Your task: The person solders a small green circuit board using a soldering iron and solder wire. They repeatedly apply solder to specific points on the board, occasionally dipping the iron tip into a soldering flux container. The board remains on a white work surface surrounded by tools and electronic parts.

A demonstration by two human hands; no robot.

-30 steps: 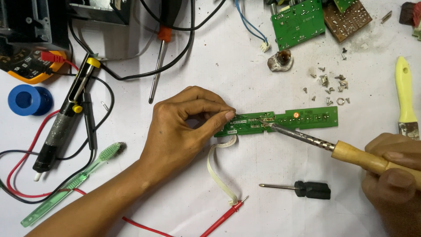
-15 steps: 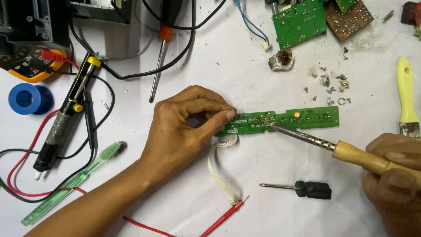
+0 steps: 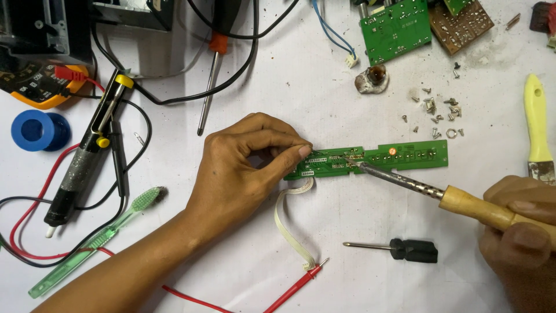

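Covering the whole view is a white work surface, scuffed and crowded with tools; nothing of the room beyond it shows. At the far left sit a yellow multimeter and a blue spool, with a desoldering pump lying slantwise beside them among red and black leads, and a green toothbrush lower down. Next comes the left hand, its thumb and forefinger pressed together, pinching the left end of a narrow green circuit board and what may be a thin wire, too fine to tell. That board lies flat near the middle of the surface, its long axis running left to right, almost level, the right end a touch higher. A white ribbon cable trails from its left end down toward a red probe. The soldering iron slants from lower right to upper left, its tip touching the board just left of centre. A small black screwdriver lies below it. The right hand is wrapped closed around the iron's wooden handle. Loose screws and a yellow-handled brush lie further right, and larger green boards along the top edge.
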